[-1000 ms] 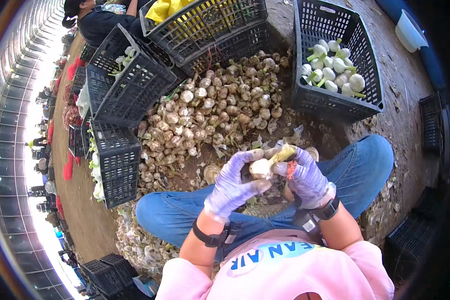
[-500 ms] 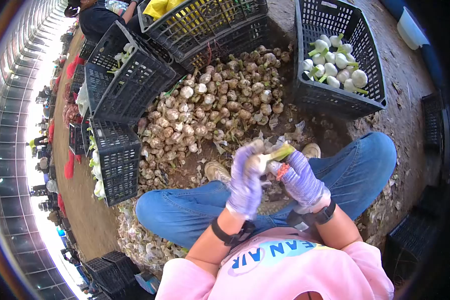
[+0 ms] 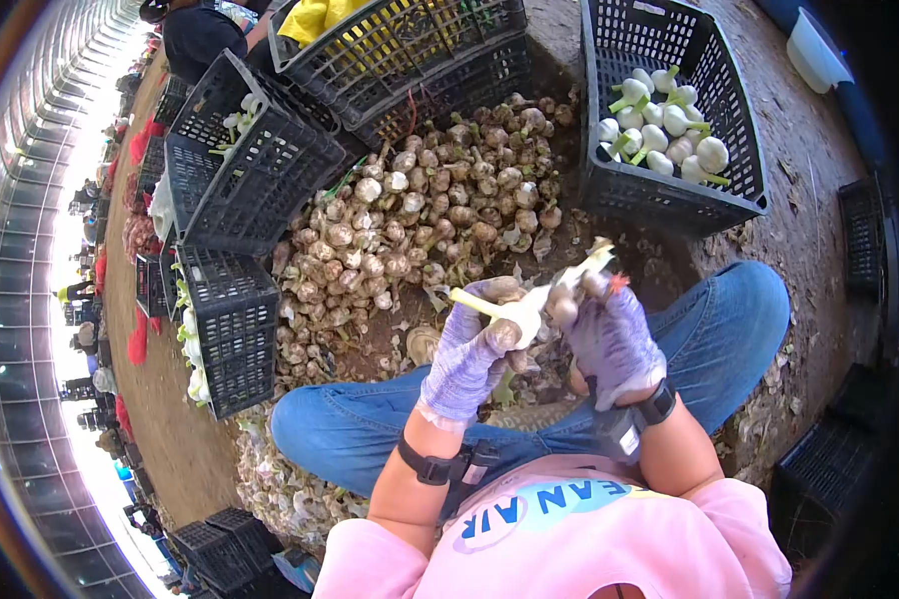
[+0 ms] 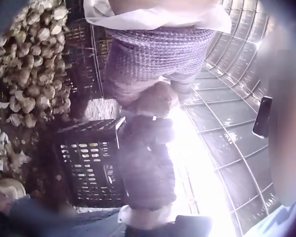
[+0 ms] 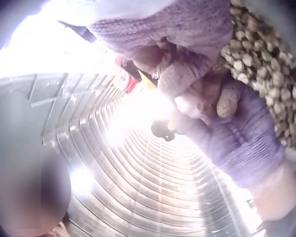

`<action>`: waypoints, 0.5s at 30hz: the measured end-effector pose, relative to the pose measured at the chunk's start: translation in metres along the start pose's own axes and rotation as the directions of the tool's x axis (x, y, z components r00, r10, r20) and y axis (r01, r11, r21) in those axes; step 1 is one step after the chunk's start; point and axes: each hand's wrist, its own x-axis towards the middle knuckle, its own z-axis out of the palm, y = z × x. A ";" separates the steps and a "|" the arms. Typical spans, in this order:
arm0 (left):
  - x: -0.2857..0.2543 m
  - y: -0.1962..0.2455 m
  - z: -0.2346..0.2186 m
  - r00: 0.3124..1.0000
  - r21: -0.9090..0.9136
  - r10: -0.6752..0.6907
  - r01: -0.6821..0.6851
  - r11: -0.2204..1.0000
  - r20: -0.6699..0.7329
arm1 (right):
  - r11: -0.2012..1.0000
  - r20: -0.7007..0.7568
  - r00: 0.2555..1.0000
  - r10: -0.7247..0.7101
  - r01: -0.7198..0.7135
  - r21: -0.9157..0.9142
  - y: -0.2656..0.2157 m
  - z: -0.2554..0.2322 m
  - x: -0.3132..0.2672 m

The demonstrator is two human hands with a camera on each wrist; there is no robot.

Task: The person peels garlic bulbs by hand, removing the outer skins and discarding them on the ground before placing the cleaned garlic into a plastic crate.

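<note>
garlic pile on littered dirt floor, ribbed roof overhead

Head view: looks from above the pink shirt, forward and down at the garlic pile. Wrist views: very near the left hand and right hand, facing past them. All three share pile and ribbed roof.

The left hand, in a purple glove, is curled close to the darker right hand. Dirty garlic lies heaped near a black crate. A shiny wall curves up.
</note>
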 end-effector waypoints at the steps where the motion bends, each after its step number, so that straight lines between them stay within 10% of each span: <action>1: -0.001 0.004 0.000 1.000 -0.003 -0.024 0.024 1.000 0.005 | 1.000 -0.278 0.961 0.008 -0.008 0.004 -0.011 0.013 -0.005; 7: 0.002 0.003 0.000 1.000 0.111 0.023 -0.023 0.994 0.007 | 0.718 -0.090 0.996 -0.022 -0.047 -0.694 -0.018 0.024 -0.013; 10: 0.003 0.003 0.000 0.992 0.281 0.118 -0.124 0.952 0.036 | 0.850 -0.008 0.992 0.125 -0.111 -0.515 -0.013 0.028 -0.019; 13: 0.004 -0.002 0.001 0.935 0.731 0.350 -0.283 0.622 0.064 | 0.812 -0.036 0.999 0.012 -0.030 -0.583 -0.008 0.025 -0.017; 15: 0.000 -0.002 0.004 0.957 0.637 0.290 -0.208 0.742 -0.026 | 0.681 0.039 0.998 -0.044 0.059 -0.730 -0.006 0.018 -0.014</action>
